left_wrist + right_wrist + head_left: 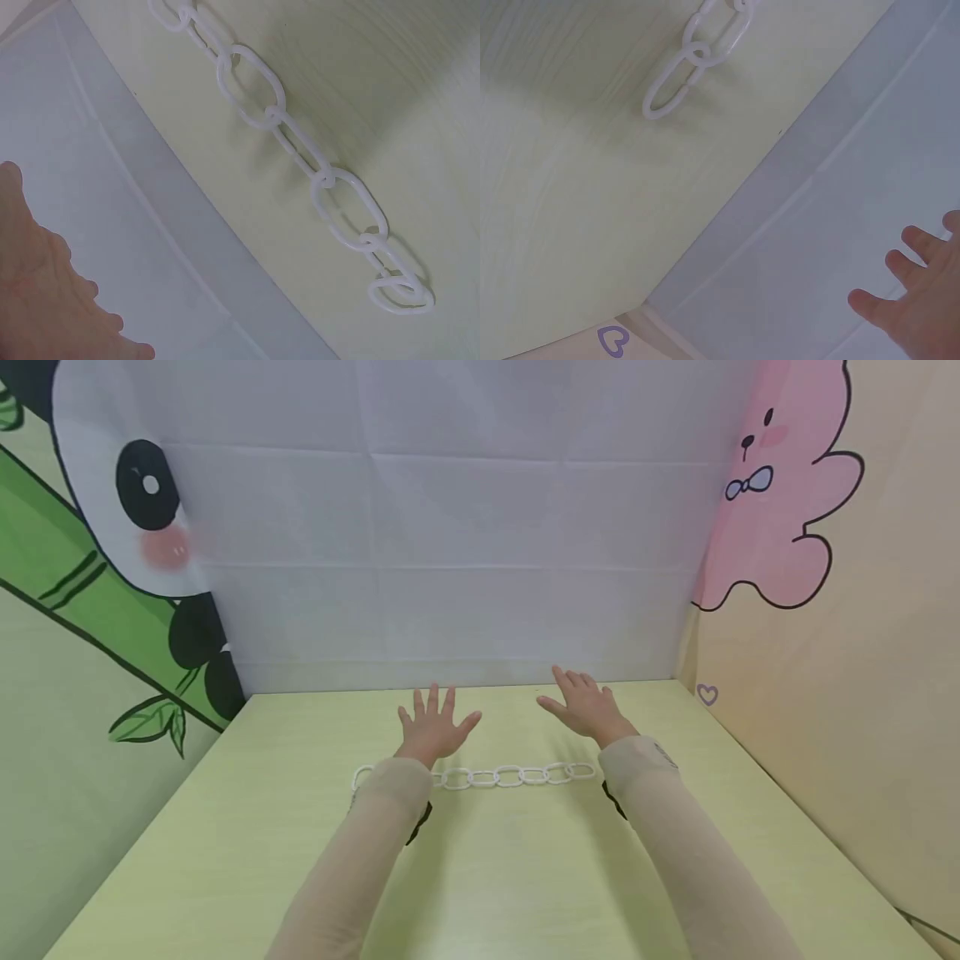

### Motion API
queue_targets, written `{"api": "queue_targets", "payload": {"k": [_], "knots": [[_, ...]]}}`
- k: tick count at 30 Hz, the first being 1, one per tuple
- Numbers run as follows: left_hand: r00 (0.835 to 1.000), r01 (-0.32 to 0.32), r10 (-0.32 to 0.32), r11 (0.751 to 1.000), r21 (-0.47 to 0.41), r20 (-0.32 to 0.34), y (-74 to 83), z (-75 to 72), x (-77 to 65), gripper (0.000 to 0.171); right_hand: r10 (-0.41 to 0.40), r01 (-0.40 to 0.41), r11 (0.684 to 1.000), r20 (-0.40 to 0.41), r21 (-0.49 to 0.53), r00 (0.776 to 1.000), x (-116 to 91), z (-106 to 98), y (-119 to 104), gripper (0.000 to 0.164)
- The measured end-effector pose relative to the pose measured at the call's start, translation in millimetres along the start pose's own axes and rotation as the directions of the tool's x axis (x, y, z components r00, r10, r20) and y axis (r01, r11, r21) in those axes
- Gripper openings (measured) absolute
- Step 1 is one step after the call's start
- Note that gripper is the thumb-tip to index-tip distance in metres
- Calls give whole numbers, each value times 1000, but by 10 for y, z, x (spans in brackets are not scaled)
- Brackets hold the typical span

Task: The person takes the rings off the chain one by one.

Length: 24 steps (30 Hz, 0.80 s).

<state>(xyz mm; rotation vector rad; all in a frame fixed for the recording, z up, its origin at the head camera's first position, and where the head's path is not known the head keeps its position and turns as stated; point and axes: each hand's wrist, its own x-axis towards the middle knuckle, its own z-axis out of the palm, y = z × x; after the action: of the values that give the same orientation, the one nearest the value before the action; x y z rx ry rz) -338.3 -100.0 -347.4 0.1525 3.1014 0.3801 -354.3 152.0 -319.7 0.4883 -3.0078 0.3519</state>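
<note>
A white chain of oval links (508, 776) lies in a nearly straight row across the table, in the head view. My left hand (431, 729) hovers beyond the chain's left part with its fingers spread, and holds nothing. The left forearm hides some links there. Past the chain's right end, my right hand (588, 706) is also held out with fingers apart and nothing in it. In the left wrist view the chain (349, 208) ends in a tilted link, away from the hand (45, 292). The right wrist view shows the chain's other end (673, 84), apart from the hand (922, 300).
The pale yellow table (517, 877) meets a white cloth backdrop (465, 527) at its far edge. A panda print (142, 543) covers the left side wall, and a pink bear print (787, 518) the right one. A small heart (707, 695) is drawn near the right corner.
</note>
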Motion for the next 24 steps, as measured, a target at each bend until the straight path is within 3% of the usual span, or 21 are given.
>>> {"api": "queue_targets", "payload": {"k": [24], "knots": [[1000,-26,26,999,29,-5,156,158,12,78,42,-42,999,7,12,999,-107,96,253,76]]}}
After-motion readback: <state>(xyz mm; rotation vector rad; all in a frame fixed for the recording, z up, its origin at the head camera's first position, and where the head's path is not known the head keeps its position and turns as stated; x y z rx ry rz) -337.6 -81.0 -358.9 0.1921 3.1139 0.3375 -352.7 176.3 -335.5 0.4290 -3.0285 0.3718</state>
